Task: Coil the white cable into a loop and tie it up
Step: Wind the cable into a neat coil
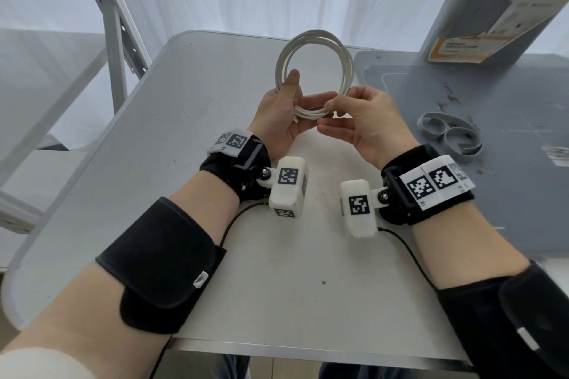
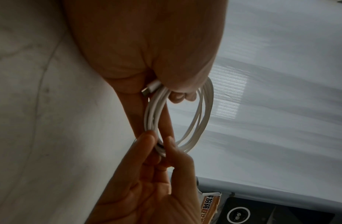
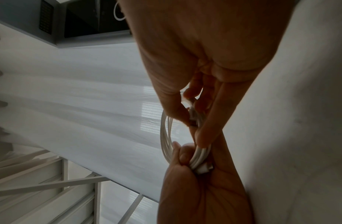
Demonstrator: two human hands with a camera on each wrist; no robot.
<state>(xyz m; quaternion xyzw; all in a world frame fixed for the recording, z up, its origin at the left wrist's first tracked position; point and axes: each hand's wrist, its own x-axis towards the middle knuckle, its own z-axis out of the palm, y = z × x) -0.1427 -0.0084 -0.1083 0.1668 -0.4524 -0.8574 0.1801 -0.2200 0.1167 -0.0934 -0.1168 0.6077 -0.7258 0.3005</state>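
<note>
The white cable (image 1: 314, 40) is wound into a round coil of several turns and held upright above the table. My left hand (image 1: 284, 108) grips the coil's lower left side, thumb up along the strands, with a connector plug (image 2: 150, 87) in the palm. My right hand (image 1: 354, 115) pinches the coil's bottom right between thumb and forefinger. The left wrist view shows the coil (image 2: 202, 112) running from my left hand's grip down to my right hand's fingertips (image 2: 147, 139). In the right wrist view the bundled strands (image 3: 199, 159) pass into my left hand's fist.
Grey strap ties (image 1: 449, 132) lie looped on the darker grey mat (image 1: 492, 95) to the right. A cardboard box (image 1: 498, 3) leans at the back right. A folding frame (image 1: 117, 24) stands at the back left. The white table (image 1: 184, 132) lies below both hands.
</note>
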